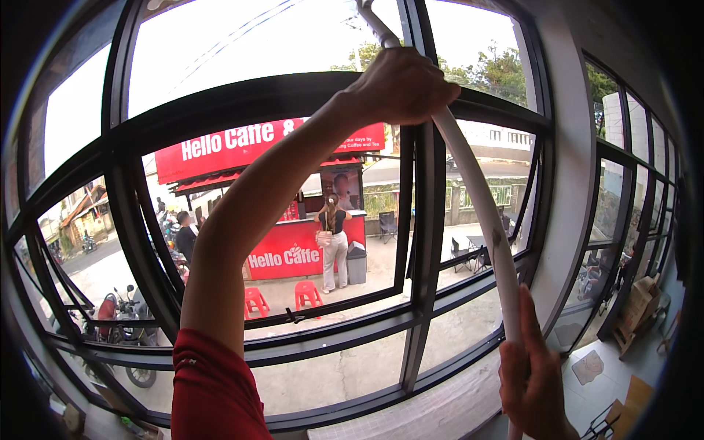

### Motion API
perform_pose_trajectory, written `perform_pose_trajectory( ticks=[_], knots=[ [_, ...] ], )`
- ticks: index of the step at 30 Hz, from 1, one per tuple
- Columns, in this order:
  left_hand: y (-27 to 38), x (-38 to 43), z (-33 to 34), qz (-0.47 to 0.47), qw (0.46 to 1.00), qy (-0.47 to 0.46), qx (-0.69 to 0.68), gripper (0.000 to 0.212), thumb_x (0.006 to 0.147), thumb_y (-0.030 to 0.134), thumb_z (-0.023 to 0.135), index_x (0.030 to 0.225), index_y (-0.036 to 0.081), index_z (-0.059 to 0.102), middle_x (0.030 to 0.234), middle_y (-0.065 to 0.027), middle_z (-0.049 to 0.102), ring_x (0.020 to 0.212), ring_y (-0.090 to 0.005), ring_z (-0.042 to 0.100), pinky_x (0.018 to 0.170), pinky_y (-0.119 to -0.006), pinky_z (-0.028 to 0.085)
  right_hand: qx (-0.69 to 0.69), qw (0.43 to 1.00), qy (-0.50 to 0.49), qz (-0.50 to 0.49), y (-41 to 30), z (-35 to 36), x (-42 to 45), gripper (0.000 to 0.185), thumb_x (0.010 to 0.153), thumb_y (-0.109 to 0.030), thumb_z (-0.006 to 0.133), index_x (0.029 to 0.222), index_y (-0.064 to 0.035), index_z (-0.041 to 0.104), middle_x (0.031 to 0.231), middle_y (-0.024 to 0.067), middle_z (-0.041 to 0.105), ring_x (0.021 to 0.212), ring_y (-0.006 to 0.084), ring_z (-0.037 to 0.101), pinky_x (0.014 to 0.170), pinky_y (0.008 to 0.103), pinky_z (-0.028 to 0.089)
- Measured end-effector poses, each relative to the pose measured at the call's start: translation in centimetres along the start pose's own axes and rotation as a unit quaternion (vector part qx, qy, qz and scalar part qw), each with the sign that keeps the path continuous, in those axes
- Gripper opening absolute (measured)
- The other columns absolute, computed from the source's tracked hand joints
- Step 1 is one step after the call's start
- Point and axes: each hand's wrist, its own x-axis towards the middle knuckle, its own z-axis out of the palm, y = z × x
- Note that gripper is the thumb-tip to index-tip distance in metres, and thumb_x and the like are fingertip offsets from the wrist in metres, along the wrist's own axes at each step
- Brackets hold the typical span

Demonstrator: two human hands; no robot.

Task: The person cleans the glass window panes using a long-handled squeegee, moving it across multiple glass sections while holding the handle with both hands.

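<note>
A long white pole (477, 187), perhaps a plastic pipe, runs from the top of the picture down to the lower right, in front of a black-framed window. My left hand (407, 85), raised on an outstretched arm in a red sleeve, is closed around its upper part. Lower down, my right hand (531, 379) holds the same pole, with one finger lying along it. A dark mark shows on the pole between the hands. Above my left hand a jointed white piece (382, 27) continues upward; its far end is out of view.
Window sashes (352, 308) stand tilted outward. Beneath them runs a pale ledge (418, 412). Outside are a red coffee stall (357, 247), people, red plastic stools (308, 294) and parked motorcycles (118, 313). A cardboard box (638, 300) and a floor mat (587, 367) are at right.
</note>
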Motion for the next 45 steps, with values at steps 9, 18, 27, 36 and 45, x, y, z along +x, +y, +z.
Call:
perform_pose_trajectory(
  ticks=[9, 18, 27, 36, 45],
  knots=[
    [16.8, -2.5, -0.1, 0.004, 0.974, 0.104, -0.200, 0.046, 0.084, 0.040, 0.063, 0.050, 0.015, 0.046, 0.047, 0.0021, 0.042, 0.042, -0.0148, 0.044, 0.045, -0.033, 0.036, 0.054, 0.991, -0.055, 0.108, 1.7, -0.9, -16.9, 0.053, 0.099, -0.015, 0.051, 0.149, -0.0064, 0.035, 0.058, 0.0164, 0.049, 0.042, 0.0248, 0.044, 0.042, 0.0387, 0.033],
    [22.3, -3.4, -0.9, -0.028, 0.969, 0.094, -0.227, 0.046, 0.083, 0.044, 0.062, 0.052, 0.015, 0.045, 0.054, 0.0018, 0.043, 0.048, -0.0149, 0.046, 0.049, -0.033, 0.037, 0.018, 0.999, 0.008, 0.049, 3.4, 2.4, -21.6, 0.051, 0.099, -0.015, 0.052, 0.147, -0.0047, 0.037, 0.059, 0.0156, 0.050, 0.043, 0.0224, 0.043, 0.042, 0.0376, 0.033],
    [23.1, -4.8, 0.4, 0.013, 0.967, 0.085, -0.241, 0.043, 0.082, 0.042, 0.061, 0.056, 0.013, 0.044, 0.056, 0.0016, 0.038, 0.048, -0.0145, 0.040, 0.046, -0.031, 0.034, 0.013, 0.997, 0.073, -0.011, 5.6, 6.2, -21.2, 0.050, 0.099, -0.014, 0.053, 0.145, -0.0029, 0.040, 0.060, 0.0148, 0.051, 0.044, 0.0201, 0.043, 0.042, 0.0364, 0.032],
    [10.6, 2.1, 2.7, -0.021, 0.983, 0.149, -0.104, 0.026, 0.083, 0.026, 0.061, 0.063, 0.010, 0.061, 0.072, -0.0030, 0.059, 0.080, -0.0198, 0.058, 0.086, -0.041, 0.043, 0.013, 0.978, 0.182, -0.106, 5.6, 3.0, -4.6, 0.048, 0.099, -0.013, 0.049, 0.145, -0.0025, 0.041, 0.087, 0.0160, 0.068, 0.050, 0.0142, 0.052, 0.046, 0.0315, 0.041],
    [-4.5, 9.0, 5.7, -0.219, 0.960, 0.176, 0.018, 0.035, 0.093, 0.024, 0.050, 0.121, 0.005, 0.059, 0.134, -0.0207, 0.050, 0.117, -0.0399, 0.056, 0.102, -0.047, 0.045, 0.156, 0.979, 0.132, 0.026, -0.8, -4.9, 11.9, 0.048, 0.101, -0.032, 0.047, 0.147, -0.0184, 0.042, 0.053, -0.0037, 0.041, 0.038, 0.0028, 0.038, 0.035, 0.0222, 0.033]
  ],
)
